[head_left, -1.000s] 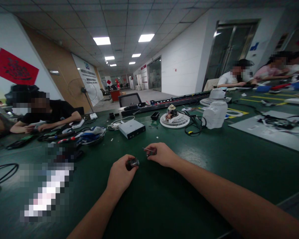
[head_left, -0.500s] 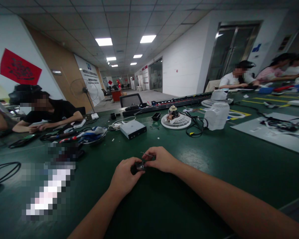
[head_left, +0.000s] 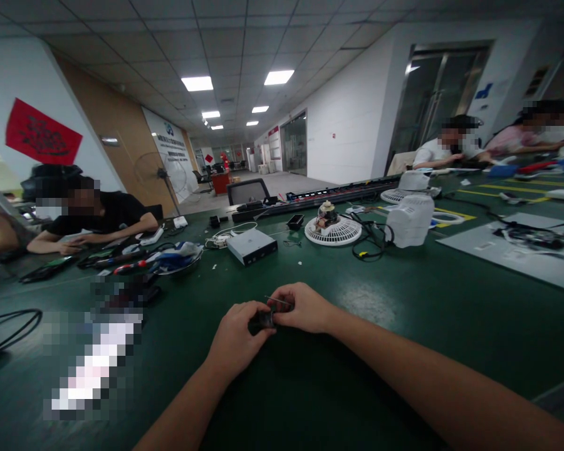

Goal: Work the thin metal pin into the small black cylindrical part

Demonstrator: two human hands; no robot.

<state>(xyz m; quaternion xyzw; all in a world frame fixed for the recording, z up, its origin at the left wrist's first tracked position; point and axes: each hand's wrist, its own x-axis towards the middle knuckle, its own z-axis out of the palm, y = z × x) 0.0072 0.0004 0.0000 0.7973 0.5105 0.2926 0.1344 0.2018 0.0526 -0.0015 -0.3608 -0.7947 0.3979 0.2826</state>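
My left hand (head_left: 237, 338) is closed, its thumb and fingers pinching a small dark, cylinder-like part (head_left: 266, 320) with a metallic sheen. Against the right side of that part rest the fingertips of my right hand (head_left: 308, 308), which is closed too. A thin metal rod (head_left: 278, 301) lies in the right fingers and points left, above the part. Its far end is hidden in my grip, so its kind cannot be made out. Both hands are held over the green table (head_left: 282, 401).
Beyond my hands sit a disc drive (head_left: 252, 245), a small black tray (head_left: 295, 221), a white fan grille with a motor (head_left: 333, 230) and a white housing (head_left: 410, 220) with black cable. A blurred-out patch (head_left: 96, 357) lies left. Co-workers sit at both sides.
The view has shifted slightly. My hands stay together, and the small part looks turned a little between the fingers. The rod's tilt differs slightly.
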